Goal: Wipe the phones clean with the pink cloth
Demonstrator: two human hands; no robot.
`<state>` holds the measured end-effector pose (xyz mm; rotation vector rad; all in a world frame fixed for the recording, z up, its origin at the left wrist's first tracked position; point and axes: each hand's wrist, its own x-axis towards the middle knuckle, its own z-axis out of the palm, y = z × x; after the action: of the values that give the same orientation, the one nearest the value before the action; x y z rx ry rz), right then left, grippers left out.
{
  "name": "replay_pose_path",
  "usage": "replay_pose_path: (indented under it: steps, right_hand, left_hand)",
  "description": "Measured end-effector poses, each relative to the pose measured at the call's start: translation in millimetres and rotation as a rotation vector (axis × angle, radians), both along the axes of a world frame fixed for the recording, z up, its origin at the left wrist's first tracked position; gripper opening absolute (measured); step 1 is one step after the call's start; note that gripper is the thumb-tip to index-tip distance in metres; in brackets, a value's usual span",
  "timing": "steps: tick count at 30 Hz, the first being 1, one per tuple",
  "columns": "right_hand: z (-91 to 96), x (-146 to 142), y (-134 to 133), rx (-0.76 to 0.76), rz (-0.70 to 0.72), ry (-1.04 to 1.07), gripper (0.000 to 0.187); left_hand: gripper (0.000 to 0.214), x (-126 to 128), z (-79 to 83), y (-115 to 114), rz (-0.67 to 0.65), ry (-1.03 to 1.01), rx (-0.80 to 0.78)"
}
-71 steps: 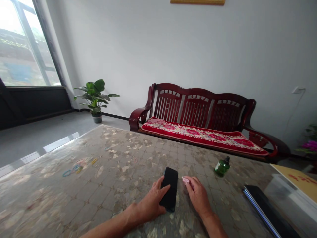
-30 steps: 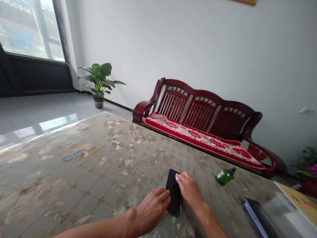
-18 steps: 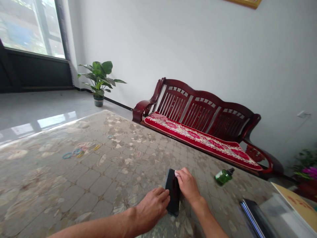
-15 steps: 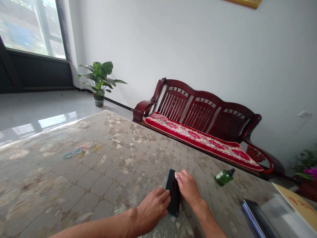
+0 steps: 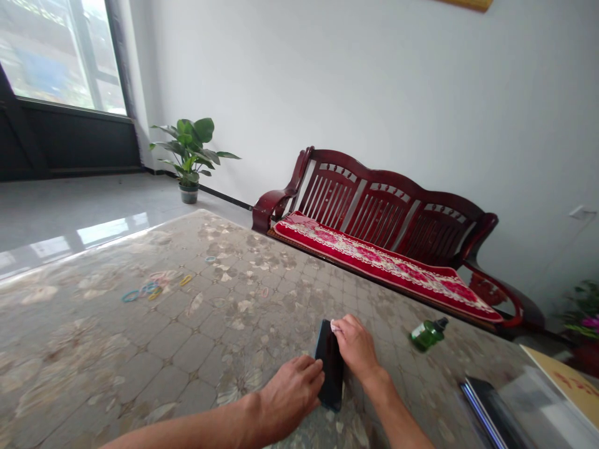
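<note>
A black phone point(image 5: 329, 368) lies flat on the patterned tabletop point(image 5: 140, 349). My left hand point(image 5: 289, 396) rests against its left edge, fingers curled onto it and holding it in place. My right hand point(image 5: 357, 347) lies over the phone's upper right part, fingers closed on a small white wad point(image 5: 334, 325) pressed to the screen. A small green bottle point(image 5: 427, 333) lies on its side to the right of my right hand.
Several coloured rubber bands point(image 5: 150, 288) lie at the table's left. A dark flat device point(image 5: 496, 411) and a yellow board point(image 5: 566, 383) are at the right. Behind the table stands a red wooden bench point(image 5: 374, 218) with a floral cushion; a potted plant point(image 5: 189, 156) stands by the wall.
My right hand has moved from beside the phone onto its upper part with the white wad. The camera has tilted and shifted; my left hand stays on the phone's left edge.
</note>
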<state>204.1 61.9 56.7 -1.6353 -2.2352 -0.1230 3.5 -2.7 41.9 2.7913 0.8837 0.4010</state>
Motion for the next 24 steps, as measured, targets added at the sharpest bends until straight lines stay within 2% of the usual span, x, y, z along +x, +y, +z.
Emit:
replay_pose_path:
  steps: [6,14,16,21,24]
  right_hand:
    - [-6.7,-1,-26,-0.035,0.120,0.017,0.024]
    - [2.9,-15,10,-0.036,0.023,-0.041,0.026]
    - [3.9,-18,9,-0.038,0.020,-0.042,0.027]
    - [3.8,-17,-14,-0.075,0.111,-0.045,0.027]
    - [3.8,-17,-13,-0.066,0.124,-0.039,0.027]
  left_hand:
    - [0.027,2,-8.5,1,0.007,-0.033,-0.005]
    - [0.023,0,-6.9,1,0.003,-0.022,0.004]
    - [0.023,0,-6.1,1,0.002,-0.014,0.006]
    - [0.022,1,-8.3,1,0.007,-0.003,-0.003]
    - [0.022,1,-9.5,1,0.013,0.000,0.003]
